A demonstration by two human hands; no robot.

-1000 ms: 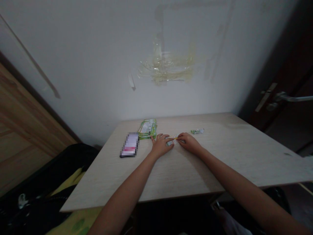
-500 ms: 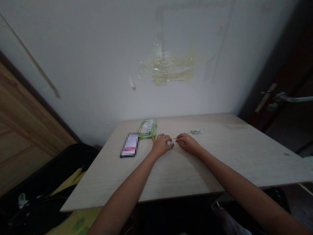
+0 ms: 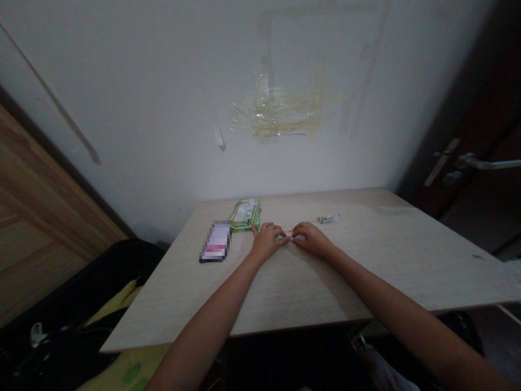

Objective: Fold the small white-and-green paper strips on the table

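Observation:
On the pale wooden table, a small wrapper [image 3: 288, 230] in white, green and yellow lies flat between my hands. My left hand [image 3: 267, 239] grips its left side, fingers bent over it. From the right, my right hand [image 3: 311, 238] pinches the wrapper's near edge, thumb and fingertips close to those of the left. Both hands cover much of it. Just behind my left hand is a stack of green-and-white packets [image 3: 246, 214]. A folded strip of similar green wrapper [image 3: 329, 219] lies apart, beyond my right hand.
A phone [image 3: 216, 241] with a blurred screen lies on the table's [image 3: 293, 293] left part. Behind stands a wall [image 3: 171, 108] with peeling clear tape [image 3: 280, 111]. A door handle [image 3: 484, 163] is at the right. Dark bags and yellow cloth [image 3: 130, 369] sit below the left edge.
My right fingertips have moved slightly down and left, nearer my left fingertips, along the wrapper's near edge. The packets, phone and folded strip have stayed put.

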